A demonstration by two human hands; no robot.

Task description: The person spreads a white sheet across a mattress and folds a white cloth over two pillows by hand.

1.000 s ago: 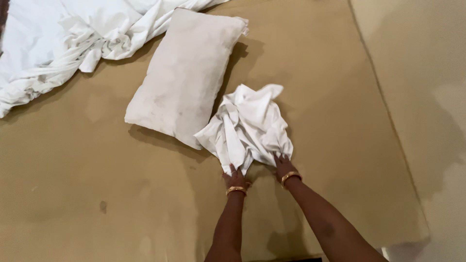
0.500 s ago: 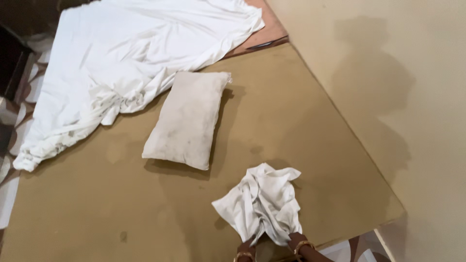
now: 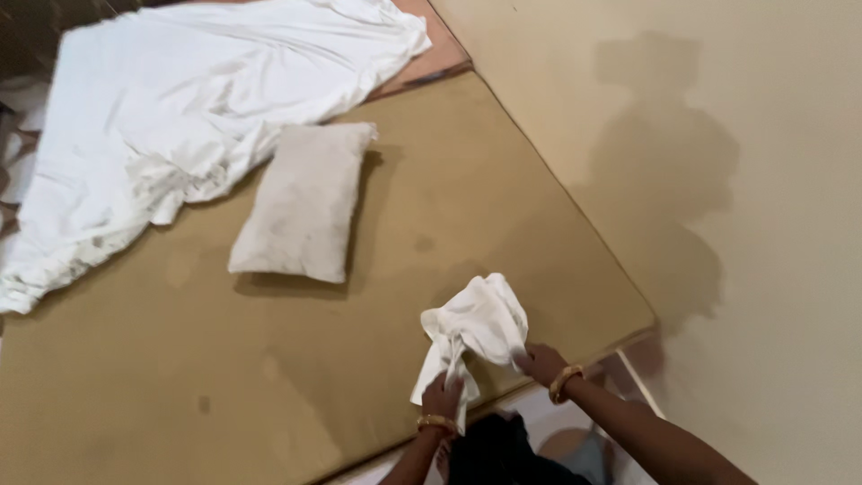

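The white cloth (image 3: 479, 321) is smaller and more bunched than it was a moment ago, when it lay spread out in loose folds on the mattress (image 3: 269, 359). Now it is lifted up at the near edge of the mattress, and both hands are fully in view (before, only the wrists peeked in at the bottom). The view has also swung a bit, so the pillow (image 3: 303, 203) and the big sheet (image 3: 189, 108) sit further left than before.

The left hand (image 3: 443, 395) is closed around the hanging lower end of the cloth, fingers curled tight on it. The right hand (image 3: 541, 363) pinches the cloth's right side, fingers shut on the fabric. Each wrist has a gold bangle. The left arm comes straight up from the bottom edge. The right arm reaches in at a slant from the lower right.

The cloth is at the near right part of the mattress, close to the corner by the wall (image 3: 718, 180). The pillow lies well apart from it, further away and to the left. The sheet is heaped at the far left.
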